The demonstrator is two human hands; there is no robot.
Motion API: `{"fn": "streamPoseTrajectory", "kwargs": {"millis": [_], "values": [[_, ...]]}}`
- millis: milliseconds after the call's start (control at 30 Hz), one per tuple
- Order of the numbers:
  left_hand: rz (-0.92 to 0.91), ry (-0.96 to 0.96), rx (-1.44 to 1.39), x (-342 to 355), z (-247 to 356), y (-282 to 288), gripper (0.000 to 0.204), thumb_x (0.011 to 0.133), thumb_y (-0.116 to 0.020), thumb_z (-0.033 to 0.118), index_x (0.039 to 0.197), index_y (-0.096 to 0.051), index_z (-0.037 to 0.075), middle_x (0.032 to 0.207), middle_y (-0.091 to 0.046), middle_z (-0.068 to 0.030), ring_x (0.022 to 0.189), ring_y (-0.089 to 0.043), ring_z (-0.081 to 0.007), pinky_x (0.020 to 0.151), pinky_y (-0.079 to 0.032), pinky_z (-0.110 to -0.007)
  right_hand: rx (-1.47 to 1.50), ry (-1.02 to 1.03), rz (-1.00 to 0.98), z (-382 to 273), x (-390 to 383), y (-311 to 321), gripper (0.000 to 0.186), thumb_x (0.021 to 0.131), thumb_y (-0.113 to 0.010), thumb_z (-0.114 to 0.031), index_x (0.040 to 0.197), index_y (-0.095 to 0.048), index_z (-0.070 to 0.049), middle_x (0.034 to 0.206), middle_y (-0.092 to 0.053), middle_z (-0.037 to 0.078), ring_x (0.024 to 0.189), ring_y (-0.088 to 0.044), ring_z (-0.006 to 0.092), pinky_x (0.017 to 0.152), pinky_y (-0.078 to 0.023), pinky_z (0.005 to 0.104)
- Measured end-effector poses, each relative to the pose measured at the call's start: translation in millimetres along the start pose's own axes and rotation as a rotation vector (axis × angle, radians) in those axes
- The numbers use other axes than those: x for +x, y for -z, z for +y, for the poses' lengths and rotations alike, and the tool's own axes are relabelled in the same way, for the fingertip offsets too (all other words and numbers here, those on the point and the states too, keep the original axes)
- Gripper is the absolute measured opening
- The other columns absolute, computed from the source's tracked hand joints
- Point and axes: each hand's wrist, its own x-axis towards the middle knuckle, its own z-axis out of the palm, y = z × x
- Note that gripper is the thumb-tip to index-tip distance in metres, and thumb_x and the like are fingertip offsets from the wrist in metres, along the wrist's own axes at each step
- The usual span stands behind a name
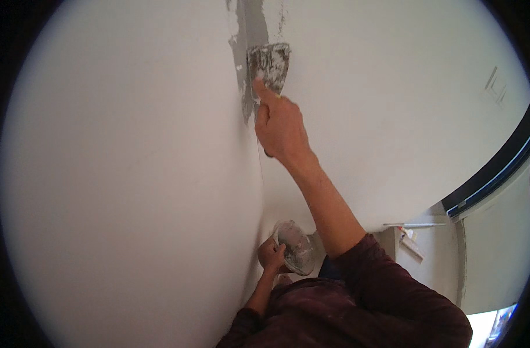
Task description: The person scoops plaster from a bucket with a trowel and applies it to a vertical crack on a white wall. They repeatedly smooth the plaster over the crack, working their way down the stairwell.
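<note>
In my right hand [282,130] is a putty knife [272,61], its broad blade smeared with grey and white filler. The index finger is stretched along the blade, and the other fingers wrap the handle, which the hand mostly hides. The blade lies against the right-hand wall at the inside corner, over a strip of wet-looking grey filler [253,23]. Low down near my body, my left hand [270,255] grips the rim of a round bucket [296,246] with filler residue inside. Its thumb shows over the rim; the other fingers are partly hidden.
Two pale walls [131,162] meet at the corner, close on the left and ahead. At the lower right, a ledge [387,240] stands near a long thin rod [416,224] and a scraper-like tool [412,248]. A dark frame [497,165] curves along the right.
</note>
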Motion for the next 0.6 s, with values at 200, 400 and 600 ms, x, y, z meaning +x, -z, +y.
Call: {"fn": "streamPoseTrajectory", "kwargs": {"millis": [200, 400, 600], "values": [[-0.119, 0.053, -0.004, 5.7, -25.9, -12.9, 0.027, 0.082, -0.066, 0.02, 0.097, -0.063, -0.003, 0.083, -0.064, -0.0104, 0.074, -0.057, -0.0205, 0.072, -0.047, -0.036, -0.001, -0.023, -0.06, 46.2, -43.0, -35.8, 0.052, 0.089, -0.049, -0.007, 0.14, -0.043, -0.012, 0.087, -0.059, 0.025, 0.075, -0.063, 0.0387, 0.069, -0.052, 0.0484], [-0.012, -0.018, -0.162, 7.7, -35.3, -23.0, 0.028, 0.073, -0.071, 0.02, 0.093, -0.065, 0.0, 0.075, -0.064, -0.0157, 0.067, -0.061, -0.0298, 0.067, -0.048, -0.04, -0.078, -0.171, -0.254, 78.0, -101.0, -54.6, 0.053, 0.089, -0.049, -0.008, 0.141, -0.042, -0.014, 0.092, -0.059, 0.024, 0.077, -0.062, 0.0393, 0.072, -0.052, 0.0493], [-0.017, -0.025, -0.025, 8.5, -43.0, -27.7, 0.031, 0.074, -0.073, 0.028, 0.087, -0.063, 0.001, 0.077, -0.064, -0.0165, 0.068, -0.06, -0.0311, 0.066, -0.047, -0.042, 0.157, 0.132, 0.03, 47.4, -77.5, 3.4, 0.047, 0.089, -0.048, -0.008, 0.136, -0.046, -0.005, 0.088, -0.058, 0.026, 0.084, -0.059, 0.0415, 0.079, -0.047, 0.0493]]}}
